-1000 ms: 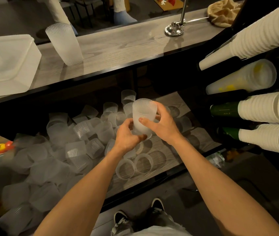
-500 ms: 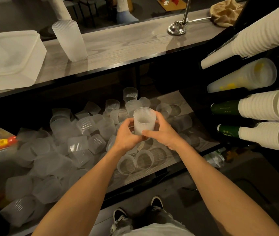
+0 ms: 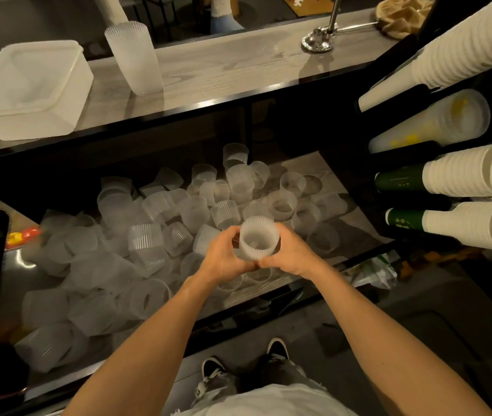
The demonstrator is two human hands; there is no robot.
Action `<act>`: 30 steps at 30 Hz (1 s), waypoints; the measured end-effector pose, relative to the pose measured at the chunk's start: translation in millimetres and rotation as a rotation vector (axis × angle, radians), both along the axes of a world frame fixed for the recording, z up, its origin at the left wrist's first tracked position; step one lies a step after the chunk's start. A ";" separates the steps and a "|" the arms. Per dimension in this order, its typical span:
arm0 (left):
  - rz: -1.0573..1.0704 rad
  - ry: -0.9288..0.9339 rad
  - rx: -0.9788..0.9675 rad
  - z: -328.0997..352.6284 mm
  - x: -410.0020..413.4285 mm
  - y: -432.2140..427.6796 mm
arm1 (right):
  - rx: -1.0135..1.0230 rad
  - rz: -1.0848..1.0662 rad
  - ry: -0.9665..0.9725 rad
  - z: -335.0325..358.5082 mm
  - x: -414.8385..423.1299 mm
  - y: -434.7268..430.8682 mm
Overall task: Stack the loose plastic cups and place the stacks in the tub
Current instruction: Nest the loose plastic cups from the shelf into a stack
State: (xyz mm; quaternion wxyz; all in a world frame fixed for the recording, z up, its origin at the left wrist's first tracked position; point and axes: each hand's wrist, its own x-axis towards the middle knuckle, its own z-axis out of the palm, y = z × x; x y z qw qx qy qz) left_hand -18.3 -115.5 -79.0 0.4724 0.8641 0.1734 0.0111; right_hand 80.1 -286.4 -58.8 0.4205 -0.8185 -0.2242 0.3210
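Fingers of the left hand curl round one side of a ribbed frosted cup, and the right hand clamps the other side, the two hands touching just beneath it. The cup is upright between them, mouth up toward the camera, held over the near part of the lower shelf. Whether more cups are nested inside it, there is no telling.

Below and to the left, the shelf carries a big heap of loose cups, some standing, many tipped on their sides, spilling toward the left edge. Up on the grey wood-grain tabletop stands a tall stack of the same ribbed cups, and just beside it, at the left end, sits the translucent tub.

Further along the tabletop there is a chrome stand and a crumpled tan cloth. On the right, long stacks of white paper cups lie on their sides in a dark rack, mouths facing out. The room is dim, the floor dark, and a pair of dark shoes shows at the bottom.
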 end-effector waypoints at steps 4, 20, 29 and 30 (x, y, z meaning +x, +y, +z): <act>-0.012 -0.034 0.012 -9.0 -9.4 -10.3 | -0.035 0.014 -0.034 -4.4 -10.3 -6.1; -0.163 0.120 0.246 -24.1 -15.1 -19.3 | -0.185 0.122 -0.166 -24.5 -16.8 -11.1; -0.125 0.148 0.167 -21.3 -14.4 -15.9 | -0.097 0.012 0.020 -24.0 -10.6 -19.2; -0.111 0.151 0.161 -17.6 -16.2 -13.9 | -0.061 -0.011 0.032 -21.2 -9.2 -19.5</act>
